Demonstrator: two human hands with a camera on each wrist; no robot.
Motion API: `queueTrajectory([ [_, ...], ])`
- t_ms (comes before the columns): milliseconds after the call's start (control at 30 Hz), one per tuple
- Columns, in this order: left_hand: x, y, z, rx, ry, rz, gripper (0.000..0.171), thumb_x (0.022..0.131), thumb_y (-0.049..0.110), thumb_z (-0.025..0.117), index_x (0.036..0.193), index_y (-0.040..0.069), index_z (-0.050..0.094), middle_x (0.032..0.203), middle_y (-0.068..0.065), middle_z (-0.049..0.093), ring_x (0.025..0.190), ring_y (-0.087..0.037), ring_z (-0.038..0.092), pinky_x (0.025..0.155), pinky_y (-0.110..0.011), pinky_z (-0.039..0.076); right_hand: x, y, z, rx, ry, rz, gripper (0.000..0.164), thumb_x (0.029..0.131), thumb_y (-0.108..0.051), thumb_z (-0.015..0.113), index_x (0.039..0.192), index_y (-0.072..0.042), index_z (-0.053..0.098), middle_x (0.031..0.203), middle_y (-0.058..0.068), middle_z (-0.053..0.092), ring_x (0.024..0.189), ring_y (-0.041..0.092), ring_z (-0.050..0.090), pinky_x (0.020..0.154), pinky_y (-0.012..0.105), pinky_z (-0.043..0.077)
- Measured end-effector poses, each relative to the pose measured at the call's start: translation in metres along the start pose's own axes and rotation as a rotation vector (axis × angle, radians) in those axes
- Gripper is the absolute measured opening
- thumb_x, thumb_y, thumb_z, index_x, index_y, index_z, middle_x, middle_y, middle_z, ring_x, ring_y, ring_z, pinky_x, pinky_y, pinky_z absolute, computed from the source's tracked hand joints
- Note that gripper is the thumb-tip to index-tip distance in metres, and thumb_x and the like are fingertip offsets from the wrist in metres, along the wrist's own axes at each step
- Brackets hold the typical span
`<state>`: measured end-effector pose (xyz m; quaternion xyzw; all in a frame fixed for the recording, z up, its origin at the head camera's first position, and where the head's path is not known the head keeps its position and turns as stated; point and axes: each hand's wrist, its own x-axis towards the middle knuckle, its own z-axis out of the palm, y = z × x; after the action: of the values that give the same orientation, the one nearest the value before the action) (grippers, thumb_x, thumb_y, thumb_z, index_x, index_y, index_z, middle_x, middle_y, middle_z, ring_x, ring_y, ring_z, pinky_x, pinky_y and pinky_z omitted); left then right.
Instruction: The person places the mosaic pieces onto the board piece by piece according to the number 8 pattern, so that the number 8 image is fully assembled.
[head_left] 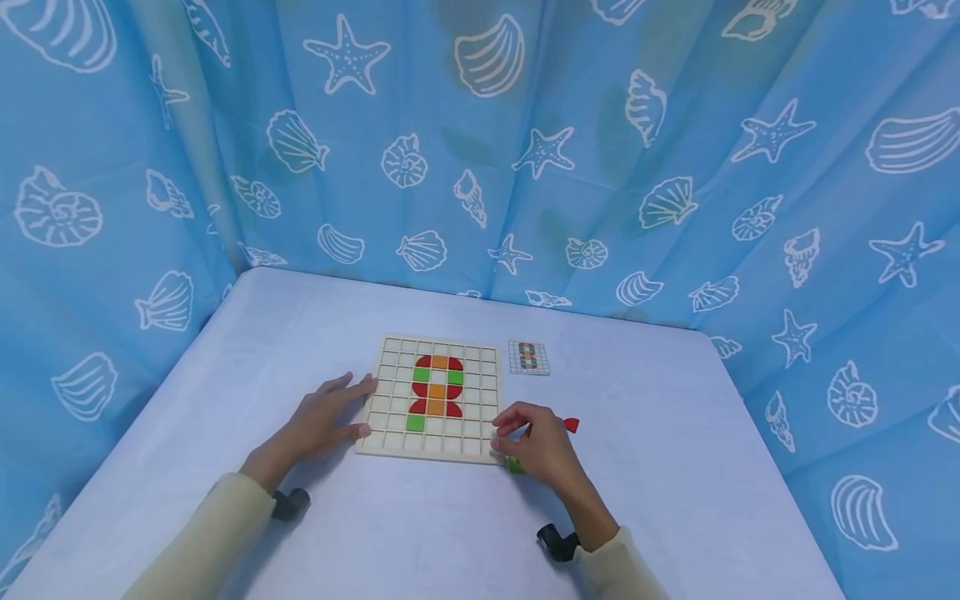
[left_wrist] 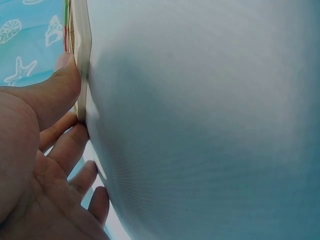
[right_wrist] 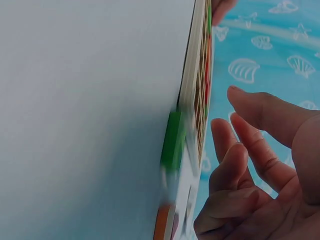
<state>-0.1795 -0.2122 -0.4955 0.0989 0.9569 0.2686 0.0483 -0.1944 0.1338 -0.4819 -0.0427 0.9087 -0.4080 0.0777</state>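
A square wooden grid board (head_left: 465,442) lies flat on the table. Red rounded tiles (head_left: 455,364), orange square tiles (head_left: 437,406) and green square tiles (head_left: 415,423) form a pattern in its middle columns. My left hand (head_left: 318,417) rests at the board's left edge, thumb and fingers spread and touching the rim. Over the right edge hovers my right hand (head_left: 542,446), thumb and fingertips apart with nothing between them. Partly hidden under it lies a loose green piece (head_left: 515,465). A red piece (head_left: 572,425) shows just past the knuckles.
A small pattern card (head_left: 528,357) with a grid design lies beyond the board's right corner. In the right wrist view, a green block (right_wrist: 173,142) and an orange block (right_wrist: 162,222) sit beside the board. A blue shell-print curtain (head_left: 480,167) hangs behind the white table (head_left: 637,400).
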Motion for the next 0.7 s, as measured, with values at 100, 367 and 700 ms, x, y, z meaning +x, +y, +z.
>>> queueTrajectory([
  [100,0.000,-0.001,0.000,0.000,0.000,-0.004,0.079,0.095,0.026,0.080,0.164,0.013,0.042,0.170,-0.015,0.041,0.159,-0.051,0.027,0.121,-0.076,0.031,-0.006,0.009,-0.008,-0.018,0.024,0.017,0.023,0.084,-0.014,0.091,0.102,-0.021,0.078,0.095,-0.002,0.072,0.079,0.021,0.057,0.063,0.028,0.051],
  [367,-0.001,0.002,-0.001,0.010,-0.019,-0.019,0.080,0.096,0.028,0.079,0.165,0.014,0.040,0.171,-0.016,0.040,0.159,-0.052,0.026,0.120,-0.077,0.030,-0.016,0.021,-0.018,-0.096,0.003,0.042,0.028,0.078,-0.006,0.094,0.099,-0.019,0.081,0.092,-0.001,0.071,0.088,0.018,0.059,0.077,0.029,0.053],
  [700,-0.002,0.002,0.000,0.010,-0.012,-0.012,0.079,0.096,0.028,0.079,0.164,0.013,0.041,0.170,-0.016,0.041,0.159,-0.052,0.027,0.119,-0.078,0.031,-0.021,0.024,-0.017,-0.164,-0.020,0.019,0.024,0.079,-0.012,0.094,0.091,-0.020,0.075,0.084,-0.002,0.065,0.083,0.017,0.057,0.072,0.029,0.051],
])
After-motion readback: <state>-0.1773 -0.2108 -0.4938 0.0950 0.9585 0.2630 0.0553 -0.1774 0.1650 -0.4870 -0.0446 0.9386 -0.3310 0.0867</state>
